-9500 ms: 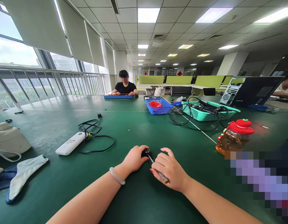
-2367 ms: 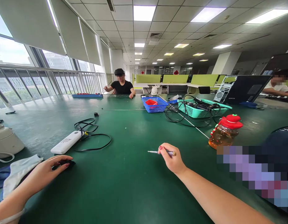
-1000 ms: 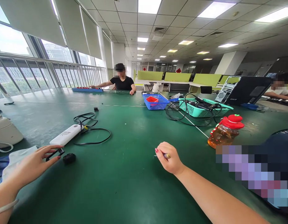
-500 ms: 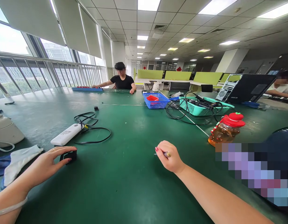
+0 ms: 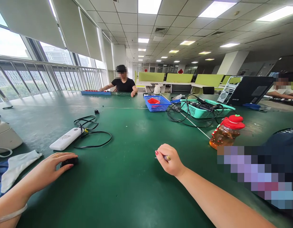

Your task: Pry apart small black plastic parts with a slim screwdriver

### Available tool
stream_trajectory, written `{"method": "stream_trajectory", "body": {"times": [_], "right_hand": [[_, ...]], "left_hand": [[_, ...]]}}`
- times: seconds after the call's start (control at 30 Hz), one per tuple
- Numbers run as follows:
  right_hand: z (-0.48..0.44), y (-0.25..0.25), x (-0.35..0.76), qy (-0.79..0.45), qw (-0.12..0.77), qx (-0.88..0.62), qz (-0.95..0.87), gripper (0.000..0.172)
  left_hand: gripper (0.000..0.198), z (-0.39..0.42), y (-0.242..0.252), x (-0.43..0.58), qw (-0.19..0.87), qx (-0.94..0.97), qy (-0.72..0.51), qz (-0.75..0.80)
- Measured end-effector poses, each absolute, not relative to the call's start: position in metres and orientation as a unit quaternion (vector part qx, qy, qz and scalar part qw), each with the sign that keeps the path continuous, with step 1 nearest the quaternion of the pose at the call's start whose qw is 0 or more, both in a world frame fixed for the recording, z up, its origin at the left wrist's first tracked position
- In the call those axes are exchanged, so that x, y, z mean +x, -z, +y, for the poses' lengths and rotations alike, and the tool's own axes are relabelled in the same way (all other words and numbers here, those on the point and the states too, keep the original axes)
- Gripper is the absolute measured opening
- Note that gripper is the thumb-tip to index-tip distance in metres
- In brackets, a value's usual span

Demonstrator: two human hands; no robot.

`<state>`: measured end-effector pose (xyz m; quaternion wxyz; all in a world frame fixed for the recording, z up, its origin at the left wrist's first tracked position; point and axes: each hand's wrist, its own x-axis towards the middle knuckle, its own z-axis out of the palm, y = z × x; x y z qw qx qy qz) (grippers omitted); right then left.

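Note:
My left hand (image 5: 47, 166) is at the left of the green table (image 5: 127, 183), its thumb and fingers closed round a small black object (image 5: 70, 161). The fingers cover much of that object, and its kind is not clear. Near the middle, my right hand (image 5: 172, 163) is curled round a pen (image 5: 168, 157); the tip end points left and the gold-coloured end shows above the fist. Just beyond my left hand lies a white power bank (image 5: 66, 138) with a black cable (image 5: 98, 146) looped beside it.
A cloth glove (image 5: 15, 171) and a beige appliance (image 5: 6, 136) are at left. On the right stand a red-lidded bottle (image 5: 224, 134), a teal basket (image 5: 200, 112) of cables and a blue basket (image 5: 158, 107). A person (image 5: 124, 85) sits across the table.
The black object in my left hand has tipped down flatter toward the table. My right hand keeps its grip on the pen. The whole view has shifted slightly.

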<state>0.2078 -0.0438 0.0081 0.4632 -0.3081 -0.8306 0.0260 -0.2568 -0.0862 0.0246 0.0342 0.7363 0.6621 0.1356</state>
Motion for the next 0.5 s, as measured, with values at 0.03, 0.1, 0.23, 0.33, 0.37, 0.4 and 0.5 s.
{"method": "stream_trajectory", "body": {"times": [0.03, 0.1, 0.23, 0.33, 0.37, 0.4, 0.5], "right_hand": [[-0.044, -0.008, 0.208, -0.027, 0.461, -0.31, -0.831, 0.039], [-0.044, -0.009, 0.208, -0.029, 0.456, -0.313, -0.832, 0.039], [-0.044, -0.009, 0.207, -0.032, 0.456, -0.314, -0.832, 0.039], [-0.044, -0.009, 0.207, -0.034, 0.46, -0.311, -0.831, 0.039], [-0.044, -0.009, 0.207, -0.034, 0.459, -0.31, -0.832, 0.039], [-0.044, -0.009, 0.207, -0.033, 0.458, -0.311, -0.832, 0.039], [-0.044, -0.009, 0.207, -0.026, 0.453, -0.318, -0.833, 0.038]], "left_hand": [[0.044, -0.086, -0.025, -0.256, 0.033, 0.731, -0.137, 0.667], [0.04, -0.085, -0.025, -0.25, 0.016, 0.736, -0.147, 0.661], [0.029, -0.085, -0.029, -0.203, -0.045, 0.826, -0.156, 0.539], [0.032, -0.088, -0.036, -0.138, -0.033, 0.92, -0.133, 0.368], [0.035, -0.089, -0.038, -0.114, -0.028, 0.939, -0.127, 0.319], [0.038, -0.087, -0.04, -0.09, -0.022, 0.954, -0.116, 0.274], [0.041, -0.073, -0.042, -0.032, -0.009, 0.967, -0.111, 0.229]]}}
